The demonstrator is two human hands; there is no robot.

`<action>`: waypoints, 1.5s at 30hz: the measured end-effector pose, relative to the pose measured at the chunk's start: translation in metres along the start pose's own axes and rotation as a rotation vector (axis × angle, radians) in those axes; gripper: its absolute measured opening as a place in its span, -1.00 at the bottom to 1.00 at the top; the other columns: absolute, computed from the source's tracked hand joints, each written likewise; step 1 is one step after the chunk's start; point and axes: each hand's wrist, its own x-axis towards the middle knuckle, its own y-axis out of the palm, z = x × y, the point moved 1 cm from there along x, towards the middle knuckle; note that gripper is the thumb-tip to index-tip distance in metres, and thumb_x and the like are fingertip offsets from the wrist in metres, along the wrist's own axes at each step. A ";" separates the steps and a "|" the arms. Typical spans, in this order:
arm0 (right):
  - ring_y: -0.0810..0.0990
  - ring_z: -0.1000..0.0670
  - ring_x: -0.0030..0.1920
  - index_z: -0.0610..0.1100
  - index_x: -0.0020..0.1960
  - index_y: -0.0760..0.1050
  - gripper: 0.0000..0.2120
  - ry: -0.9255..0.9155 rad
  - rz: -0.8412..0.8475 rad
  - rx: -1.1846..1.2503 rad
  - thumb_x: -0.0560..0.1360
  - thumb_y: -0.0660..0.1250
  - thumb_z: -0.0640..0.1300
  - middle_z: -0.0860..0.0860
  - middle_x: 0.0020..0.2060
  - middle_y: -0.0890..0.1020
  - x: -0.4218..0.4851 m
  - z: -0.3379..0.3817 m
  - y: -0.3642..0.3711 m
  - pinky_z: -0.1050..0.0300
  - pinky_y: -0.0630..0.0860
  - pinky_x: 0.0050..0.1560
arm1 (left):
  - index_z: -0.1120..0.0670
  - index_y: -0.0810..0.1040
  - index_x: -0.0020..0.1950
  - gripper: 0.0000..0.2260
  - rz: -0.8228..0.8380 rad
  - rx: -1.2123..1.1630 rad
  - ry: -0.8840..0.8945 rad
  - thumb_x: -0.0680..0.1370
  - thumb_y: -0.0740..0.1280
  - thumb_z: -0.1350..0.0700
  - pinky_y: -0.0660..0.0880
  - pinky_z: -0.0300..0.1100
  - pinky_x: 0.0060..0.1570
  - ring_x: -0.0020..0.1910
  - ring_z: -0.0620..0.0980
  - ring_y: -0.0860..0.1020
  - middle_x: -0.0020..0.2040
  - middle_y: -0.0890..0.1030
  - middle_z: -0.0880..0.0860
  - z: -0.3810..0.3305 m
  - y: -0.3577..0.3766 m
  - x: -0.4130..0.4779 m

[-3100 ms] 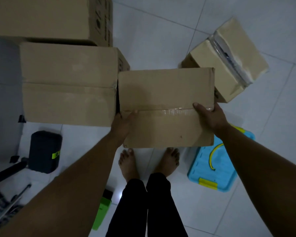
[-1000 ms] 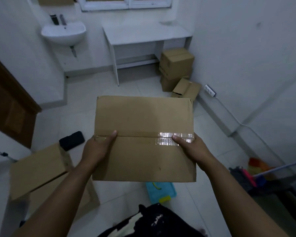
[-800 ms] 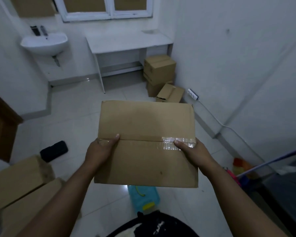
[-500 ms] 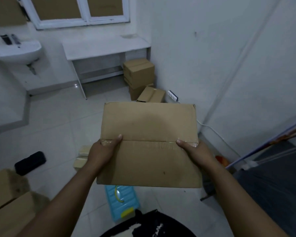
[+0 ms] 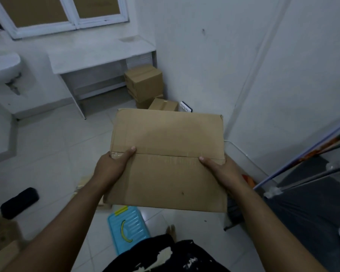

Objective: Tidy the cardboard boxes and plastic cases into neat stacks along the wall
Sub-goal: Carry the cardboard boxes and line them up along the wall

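Note:
I carry a taped cardboard box [image 5: 169, 154] at chest height in front of me. My left hand [image 5: 112, 166] grips its left side with the thumb on the top seam. My right hand [image 5: 222, 171] grips its right side the same way. Ahead, against the right wall, stands a stack of cardboard boxes [image 5: 143, 81] with a smaller box [image 5: 163, 104] leaning at its foot. A blue plastic case [image 5: 128, 226] with yellow latches lies on the floor by my feet. A black case [image 5: 19, 202] lies on the floor at the left.
A white desk [image 5: 100, 54] stands under the window at the back and a sink [image 5: 2, 65] hangs at the left. More cardboard boxes [image 5: 2, 242] sit at the lower left. A rack with metal poles [image 5: 310, 173] crowds the right. White tiled floor lies between.
I lifted the box from the floor and turned right with it. The view has kept swinging right, so the wall stack now sits just above the carried box.

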 end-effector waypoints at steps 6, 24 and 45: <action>0.66 0.17 0.02 0.11 0.25 0.60 -0.52 0.030 -0.031 -0.015 0.39 0.58 0.22 0.23 0.02 0.68 0.067 0.014 -0.003 0.18 0.55 -0.06 | 0.07 0.55 0.39 -0.20 0.063 -0.058 -0.005 0.39 0.38 -0.49 0.49 -0.06 0.01 0.05 0.10 0.58 0.27 0.64 0.12 -0.020 0.040 0.074; 0.64 0.20 -0.04 0.16 0.20 0.56 -0.61 0.072 0.068 -0.061 0.43 0.57 0.15 0.22 -0.02 0.66 0.338 0.103 0.073 0.27 0.49 -0.18 | 0.07 0.59 0.32 -0.23 0.057 -0.019 -0.110 0.40 0.34 -0.51 0.55 0.00 0.07 0.03 0.13 0.60 0.19 0.66 0.12 -0.082 0.058 0.334; 0.69 0.10 0.04 0.19 0.14 0.59 -0.59 0.042 0.354 -0.051 0.35 0.64 0.12 0.21 0.01 0.72 0.730 0.175 0.105 0.02 0.61 0.15 | 0.01 0.59 0.34 -0.21 -0.138 -0.021 -0.321 0.38 0.29 -0.56 0.48 -0.07 -0.08 -0.06 0.06 0.57 0.10 0.61 0.06 -0.197 0.142 0.582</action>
